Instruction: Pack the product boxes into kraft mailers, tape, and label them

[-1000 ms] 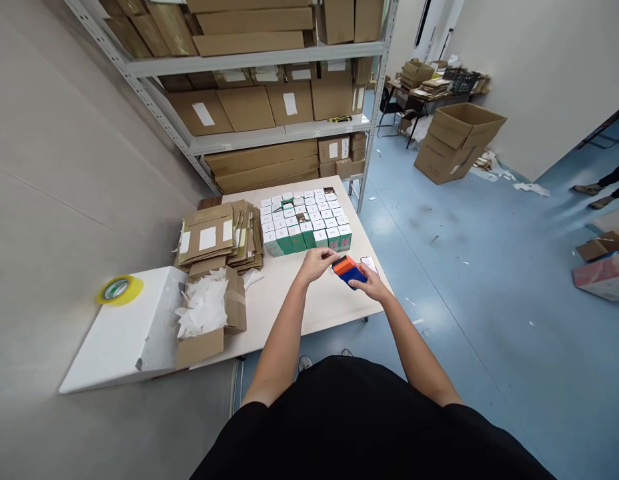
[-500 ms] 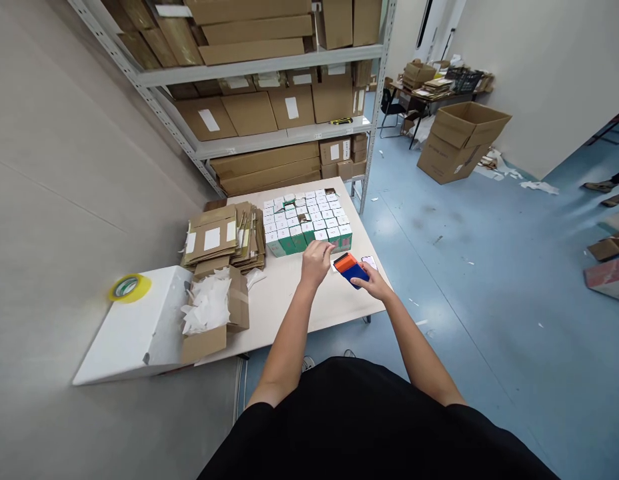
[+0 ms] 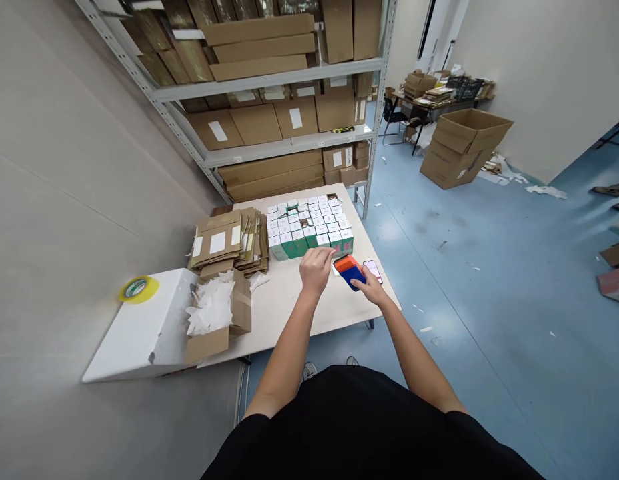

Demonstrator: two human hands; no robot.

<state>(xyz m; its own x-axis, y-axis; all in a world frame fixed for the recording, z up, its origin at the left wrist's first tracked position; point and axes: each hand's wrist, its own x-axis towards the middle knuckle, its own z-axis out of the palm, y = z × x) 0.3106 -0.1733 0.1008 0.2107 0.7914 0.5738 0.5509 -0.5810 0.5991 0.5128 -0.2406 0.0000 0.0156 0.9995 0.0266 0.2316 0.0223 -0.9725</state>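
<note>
My right hand (image 3: 371, 287) is wrapped round a blue-and-orange handheld device (image 3: 351, 275), its dark-edged orange end tilted up to the left. Just left of that end, my left hand (image 3: 315, 268) has its fingers pressed together in a pinch. Anything between those fingertips is too small to make out. A phone (image 3: 373, 271) with a lit screen lies on the table (image 3: 299, 300) beside my right hand. Behind my hands stands a block of white-topped green boxes (image 3: 289, 237) in rows, one or two with raised flaps. White paper partly shows under the device.
Left on the table are stacked flattened cartons (image 3: 217, 243) and an open carton (image 3: 242, 303) of white paper scraps. Yellow tape (image 3: 139, 289) rests on a white foam block (image 3: 134, 333). A loaded shelf rack (image 3: 289, 143) stands behind; a large carton (image 3: 449, 160) stands on the floor.
The whole view has shifted slightly, with things sitting a little lower. My left fingers stretch a bit straighter towards the device. My right hand still grips it, and more of the phone shows.
</note>
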